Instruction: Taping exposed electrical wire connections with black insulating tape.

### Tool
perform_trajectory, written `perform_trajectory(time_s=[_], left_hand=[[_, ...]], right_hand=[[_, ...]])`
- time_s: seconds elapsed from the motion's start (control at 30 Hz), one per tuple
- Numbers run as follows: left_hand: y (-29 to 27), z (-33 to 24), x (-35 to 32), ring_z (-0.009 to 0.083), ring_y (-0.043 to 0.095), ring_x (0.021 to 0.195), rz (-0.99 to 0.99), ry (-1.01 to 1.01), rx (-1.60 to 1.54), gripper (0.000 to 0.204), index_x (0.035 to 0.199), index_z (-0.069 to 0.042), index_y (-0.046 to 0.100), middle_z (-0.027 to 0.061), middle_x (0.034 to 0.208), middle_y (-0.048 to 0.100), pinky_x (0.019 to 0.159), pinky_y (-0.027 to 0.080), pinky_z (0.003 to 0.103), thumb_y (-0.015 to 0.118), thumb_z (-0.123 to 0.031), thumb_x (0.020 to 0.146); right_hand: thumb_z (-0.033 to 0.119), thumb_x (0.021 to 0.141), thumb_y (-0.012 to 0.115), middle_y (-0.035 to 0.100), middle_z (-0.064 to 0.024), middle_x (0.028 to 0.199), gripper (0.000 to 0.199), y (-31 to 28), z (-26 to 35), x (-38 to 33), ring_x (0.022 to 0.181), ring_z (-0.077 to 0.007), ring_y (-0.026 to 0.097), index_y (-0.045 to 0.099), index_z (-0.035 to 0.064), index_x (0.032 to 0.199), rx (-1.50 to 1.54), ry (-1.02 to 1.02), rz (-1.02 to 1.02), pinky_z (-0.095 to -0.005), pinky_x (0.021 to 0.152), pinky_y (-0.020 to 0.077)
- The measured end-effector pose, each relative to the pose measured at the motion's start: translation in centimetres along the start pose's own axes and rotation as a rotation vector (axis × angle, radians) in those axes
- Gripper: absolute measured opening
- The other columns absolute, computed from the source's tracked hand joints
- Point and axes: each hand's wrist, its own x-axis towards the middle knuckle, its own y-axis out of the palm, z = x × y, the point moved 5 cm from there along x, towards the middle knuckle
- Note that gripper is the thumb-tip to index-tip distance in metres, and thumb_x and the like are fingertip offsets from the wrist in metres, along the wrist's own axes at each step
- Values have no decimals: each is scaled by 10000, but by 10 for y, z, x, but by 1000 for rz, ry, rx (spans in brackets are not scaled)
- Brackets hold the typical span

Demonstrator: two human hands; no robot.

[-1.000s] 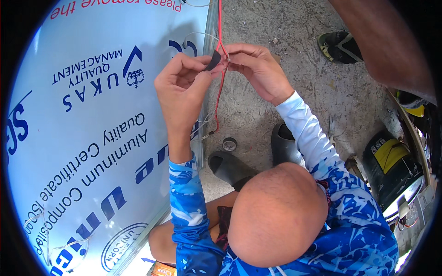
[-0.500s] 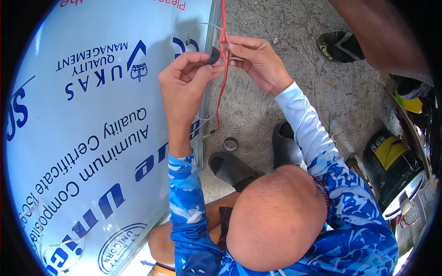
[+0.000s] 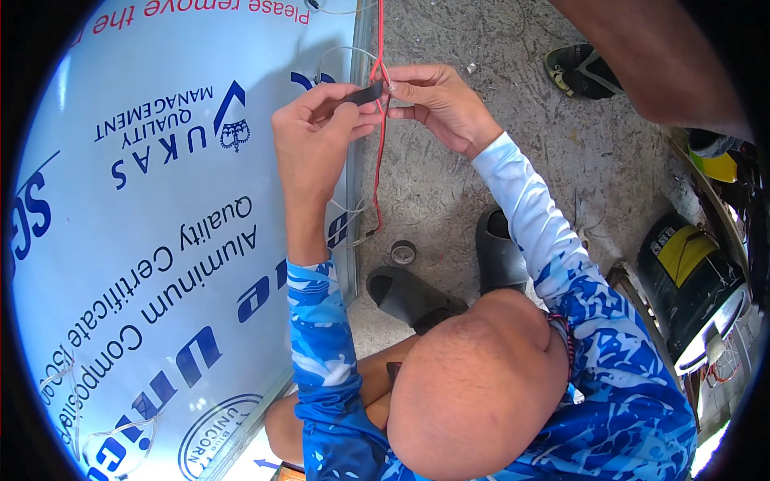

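At the panel's right edge, my left hand (image 3: 317, 120) pinches a short strip of black tape (image 3: 366, 94) between thumb and fingers. The strip's far end lies against a pair of red wires (image 3: 380, 48). My right hand (image 3: 441, 104) is closed on these wires from the other side, with thumb and forefinger together where they meet the tape. Below my hands a red wire (image 3: 378, 180) hangs down to a small dark end beside the panel. A thin clear wire (image 3: 341, 50) loops over the panel close to my left fingers. The exact joint under the fingertips is hidden.
A large film-covered panel (image 3: 160, 264) with blue print fills the left. On the concrete floor (image 3: 449, 192) lies a tape roll (image 3: 403, 252) near dark slippers (image 3: 413, 297). Another person's leg (image 3: 658, 64) and sandal (image 3: 579, 70) are at upper right. A black bucket (image 3: 698, 297) stands far right.
The black tape strip, held up short of the wires before, now stretches across to them. My left fingers have turned slightly, and my right hand still grips the wires. The view has shifted a little.
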Motion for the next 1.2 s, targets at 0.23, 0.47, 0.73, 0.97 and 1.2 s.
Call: perform_trajectory(time_s=[0.23, 0.47, 0.73, 0.97, 1.2], left_hand=[[0, -1, -6, 232, 697, 722, -67, -2, 170, 222, 1017, 119, 614, 192, 846, 672, 656, 589, 290, 549, -7, 847], [6, 0, -9, 220, 689, 687, -169, -68, 293, 223, 1020, 123, 605, 190, 811, 666, 616, 575, 273, 548, -8, 849], [15, 7, -13, 219, 687, 664, -166, -89, 183, 223, 1021, 123, 598, 182, 797, 663, 607, 574, 271, 540, -5, 848], [21, 11, -15, 216, 688, 663, -166, -92, 135, 210, 998, 126, 606, 177, 790, 662, 601, 577, 272, 544, -3, 844], [21, 12, -11, 205, 682, 654, -214, -113, 167, 223, 992, 134, 612, 172, 774, 662, 598, 573, 270, 556, -17, 838]], right_hand=[[117, 865, 684, 696, -81, 1031, 248, -7, 1, 2, 920, -137, 660, 682, 29, 1097, -85, -43, 11, -262, 765, 548], [133, 851, 702, 699, -101, 1027, 250, -10, 5, 0, 913, -145, 667, 691, 19, 1074, -166, -99, 18, -260, 771, 544], [147, 832, 728, 700, -101, 968, 287, -14, 0, 0, 844, -143, 665, 687, -2, 1074, -180, -106, -40, -269, 747, 553], [140, 839, 719, 697, -97, 958, 281, -13, -1, -1, 824, -141, 662, 684, -8, 1076, -162, -110, -8, -272, 760, 556], [141, 857, 700, 696, -105, 977, 277, -14, -2, -3, 823, -142, 662, 678, -7, 1091, -162, -98, 1, -267, 774, 549]])
